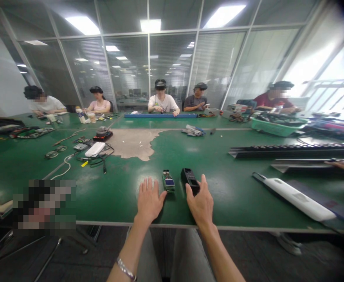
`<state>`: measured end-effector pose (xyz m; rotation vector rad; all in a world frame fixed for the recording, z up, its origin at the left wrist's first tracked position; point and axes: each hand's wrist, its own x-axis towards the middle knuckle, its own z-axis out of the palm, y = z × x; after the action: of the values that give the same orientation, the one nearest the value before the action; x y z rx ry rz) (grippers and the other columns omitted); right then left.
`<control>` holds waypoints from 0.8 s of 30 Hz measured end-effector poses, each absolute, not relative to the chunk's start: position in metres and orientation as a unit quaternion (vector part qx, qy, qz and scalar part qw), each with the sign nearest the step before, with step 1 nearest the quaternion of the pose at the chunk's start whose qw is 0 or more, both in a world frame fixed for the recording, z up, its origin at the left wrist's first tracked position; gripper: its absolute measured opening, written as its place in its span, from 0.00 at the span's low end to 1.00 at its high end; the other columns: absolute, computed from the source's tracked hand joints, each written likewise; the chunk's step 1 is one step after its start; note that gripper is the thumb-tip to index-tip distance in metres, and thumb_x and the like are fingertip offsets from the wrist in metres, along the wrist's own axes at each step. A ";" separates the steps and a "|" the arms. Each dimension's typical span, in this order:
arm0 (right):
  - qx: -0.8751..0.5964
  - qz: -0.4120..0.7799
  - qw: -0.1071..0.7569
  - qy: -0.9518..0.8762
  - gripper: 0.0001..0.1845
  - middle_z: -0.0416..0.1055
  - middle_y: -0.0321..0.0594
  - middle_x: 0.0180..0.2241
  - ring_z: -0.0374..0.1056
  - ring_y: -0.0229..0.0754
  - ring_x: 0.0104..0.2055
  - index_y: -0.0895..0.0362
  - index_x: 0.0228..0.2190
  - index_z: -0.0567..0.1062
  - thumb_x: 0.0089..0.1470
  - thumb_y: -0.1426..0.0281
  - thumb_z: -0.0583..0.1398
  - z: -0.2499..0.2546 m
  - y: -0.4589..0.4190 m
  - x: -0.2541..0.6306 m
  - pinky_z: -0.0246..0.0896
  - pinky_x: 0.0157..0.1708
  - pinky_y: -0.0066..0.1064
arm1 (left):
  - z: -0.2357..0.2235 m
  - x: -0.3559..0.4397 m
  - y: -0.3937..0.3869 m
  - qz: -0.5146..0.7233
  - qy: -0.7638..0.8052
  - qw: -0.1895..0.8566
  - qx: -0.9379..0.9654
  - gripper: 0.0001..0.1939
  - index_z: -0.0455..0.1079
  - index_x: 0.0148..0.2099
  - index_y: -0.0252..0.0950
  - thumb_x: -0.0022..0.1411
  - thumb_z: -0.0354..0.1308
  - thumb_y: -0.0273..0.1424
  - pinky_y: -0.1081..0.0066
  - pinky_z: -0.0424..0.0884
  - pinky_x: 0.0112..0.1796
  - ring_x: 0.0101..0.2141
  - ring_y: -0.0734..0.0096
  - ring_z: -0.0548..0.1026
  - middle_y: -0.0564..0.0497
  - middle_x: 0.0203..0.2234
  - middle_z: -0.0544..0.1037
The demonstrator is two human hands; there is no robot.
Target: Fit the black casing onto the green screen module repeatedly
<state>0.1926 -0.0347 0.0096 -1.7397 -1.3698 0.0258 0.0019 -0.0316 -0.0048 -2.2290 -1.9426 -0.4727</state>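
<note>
My left hand (pixel 150 201) lies flat on the green table, palm down with its fingers stretched out, holding nothing. Just right of its thumb is a small green circuit board (pixel 168 182) with a little dark blue screen. A black plastic casing (pixel 187 174) with openings in its face lies to the right of the board. Around the near end of this casing, my right hand (pixel 201 201) has its thumb on the left side and its fingers on the right. The hand hides part of the casing's near end.
A white power bank-like box (pixel 95 149) with cables lies left of centre, beside a bare patch (pixel 130 143) in the green top. Grey gloves (pixel 193 130) lie farther back. On the right are a long white device (pixel 301 199), black metal rails (pixel 292 151) and a green basket (pixel 277 126). Several people sit opposite.
</note>
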 end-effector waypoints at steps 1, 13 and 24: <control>-0.694 0.021 0.463 -0.551 0.42 0.71 0.56 0.52 0.70 0.55 0.50 0.63 0.66 0.50 0.58 0.54 0.54 0.013 -0.036 0.190 0.64 0.49 0.45 | -0.005 0.002 -0.032 -0.157 -0.648 0.073 -0.742 0.33 0.61 0.65 0.34 0.71 0.39 0.50 0.49 0.52 0.62 0.65 0.48 0.55 0.38 0.65 0.60; -0.636 0.038 0.472 -0.610 0.40 0.70 0.57 0.53 0.70 0.53 0.49 0.64 0.65 0.51 0.59 0.57 0.54 0.039 -0.035 0.134 0.65 0.48 0.45 | -0.002 0.002 -0.034 -0.163 -0.647 0.066 -0.742 0.31 0.60 0.66 0.34 0.71 0.41 0.48 0.47 0.53 0.60 0.64 0.47 0.56 0.37 0.64 0.60; -0.659 -0.005 0.406 -0.633 0.38 0.74 0.54 0.46 0.71 0.53 0.45 0.63 0.65 0.49 0.60 0.60 0.53 0.038 -0.031 0.116 0.65 0.42 0.41 | -0.002 0.001 -0.033 -0.165 -0.645 0.068 -0.743 0.28 0.60 0.65 0.33 0.71 0.41 0.43 0.48 0.53 0.61 0.64 0.49 0.57 0.37 0.64 0.61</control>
<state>0.1162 -0.0306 0.0381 -1.6623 -1.5979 -0.0132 0.0008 -0.0331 -0.0024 -2.2389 -1.9422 -0.4962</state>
